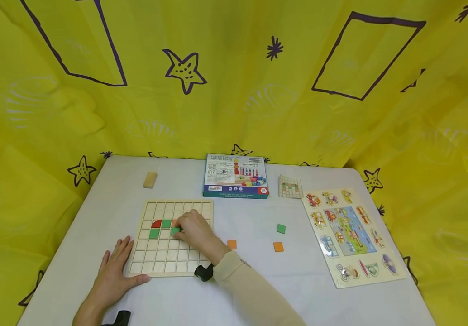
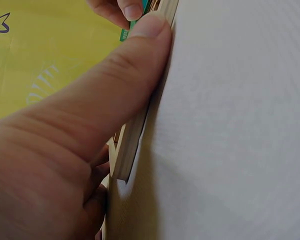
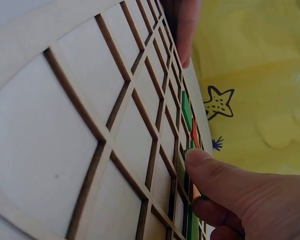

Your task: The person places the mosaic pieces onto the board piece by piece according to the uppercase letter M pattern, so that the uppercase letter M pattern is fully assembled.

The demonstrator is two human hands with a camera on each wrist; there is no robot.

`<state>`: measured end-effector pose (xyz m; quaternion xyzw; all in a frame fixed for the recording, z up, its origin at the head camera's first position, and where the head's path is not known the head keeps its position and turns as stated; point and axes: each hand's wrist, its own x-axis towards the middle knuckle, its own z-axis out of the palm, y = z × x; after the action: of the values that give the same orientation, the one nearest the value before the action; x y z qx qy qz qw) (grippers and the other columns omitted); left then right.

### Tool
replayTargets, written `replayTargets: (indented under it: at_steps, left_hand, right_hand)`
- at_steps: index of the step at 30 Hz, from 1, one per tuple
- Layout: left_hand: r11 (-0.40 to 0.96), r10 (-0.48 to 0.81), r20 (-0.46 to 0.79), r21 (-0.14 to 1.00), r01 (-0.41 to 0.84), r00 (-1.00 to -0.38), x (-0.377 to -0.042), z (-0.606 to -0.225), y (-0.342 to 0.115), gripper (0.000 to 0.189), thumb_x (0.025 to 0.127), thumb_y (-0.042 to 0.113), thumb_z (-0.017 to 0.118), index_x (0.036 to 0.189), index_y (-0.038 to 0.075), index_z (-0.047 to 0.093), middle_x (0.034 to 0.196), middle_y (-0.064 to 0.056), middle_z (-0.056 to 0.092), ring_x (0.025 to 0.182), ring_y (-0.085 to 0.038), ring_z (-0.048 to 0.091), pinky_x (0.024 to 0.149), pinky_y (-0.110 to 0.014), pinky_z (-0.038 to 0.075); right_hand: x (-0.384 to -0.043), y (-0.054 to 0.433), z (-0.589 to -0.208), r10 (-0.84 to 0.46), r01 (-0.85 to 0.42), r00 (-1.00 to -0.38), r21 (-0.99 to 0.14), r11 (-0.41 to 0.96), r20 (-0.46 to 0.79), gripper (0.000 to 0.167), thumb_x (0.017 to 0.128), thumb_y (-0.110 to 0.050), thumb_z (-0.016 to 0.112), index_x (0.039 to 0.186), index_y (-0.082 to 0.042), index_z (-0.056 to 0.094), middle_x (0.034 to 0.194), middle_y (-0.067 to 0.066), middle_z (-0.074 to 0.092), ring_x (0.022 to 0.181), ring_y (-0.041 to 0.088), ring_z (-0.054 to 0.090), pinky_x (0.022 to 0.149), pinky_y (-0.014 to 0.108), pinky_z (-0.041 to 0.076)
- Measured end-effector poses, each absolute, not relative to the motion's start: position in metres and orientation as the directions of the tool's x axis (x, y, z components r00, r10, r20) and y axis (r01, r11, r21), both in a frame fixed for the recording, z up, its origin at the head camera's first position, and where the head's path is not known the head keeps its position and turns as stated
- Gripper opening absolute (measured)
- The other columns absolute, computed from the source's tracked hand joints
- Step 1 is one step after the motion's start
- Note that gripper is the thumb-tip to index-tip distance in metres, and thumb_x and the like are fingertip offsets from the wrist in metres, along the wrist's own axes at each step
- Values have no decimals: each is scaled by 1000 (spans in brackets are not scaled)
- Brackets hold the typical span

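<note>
A wooden grid board (image 1: 160, 255) lies on the table. My left hand (image 1: 112, 274) rests at its front left corner, fingers spread along the left side, thumb (image 2: 135, 65) against the front edge. Over the middle of the grid, my right hand (image 1: 195, 228) pinches a green square tile (image 1: 175, 231) between thumb (image 3: 205, 162) and curled fingers, low at a cell. A red rounded tile (image 1: 156, 223), a green tile (image 1: 166, 223) and a partly covered orange tile (image 1: 174, 222) sit in one row. Another green tile (image 1: 154, 233) lies just below the red one.
Right of the board lie two orange tiles (image 1: 231, 244) and a loose green tile (image 1: 281, 228). A boxed toy set (image 1: 236, 176), a patterned card (image 1: 290, 186) and a small wooden block (image 1: 150, 179) are at the back. A picture puzzle board (image 1: 354, 237) lies far right.
</note>
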<state>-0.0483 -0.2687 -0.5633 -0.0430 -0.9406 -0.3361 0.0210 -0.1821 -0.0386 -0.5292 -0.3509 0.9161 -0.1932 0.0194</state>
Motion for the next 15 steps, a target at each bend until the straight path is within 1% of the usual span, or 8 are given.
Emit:
replayTargets:
  at_steps: [8,15]
  left_hand:
    - [775,67,76,624,100,-995,-49,-566,-269,113,68,50,85,145,-14,31,153,-30,24,145,-41,6,112,-55,-11]
    - [772,66,74,628,98,-995,-49,-563,-268,113,67,49,85,145,-13,32,153,-30,24,144,-43,8,112,-56,-9]
  right_hand:
    - [-180,-41,-531,-660,-655,-744,-314,687,108,23,82,-37,79,92,-17,75,85,-10,65,79,8,49,71,16,39]
    - [-178,-42,-533,-656,-652,-747,-315,689,112,22,83,-36,79,94,-17,76,85,-9,64,80,9,48,73,16,39]
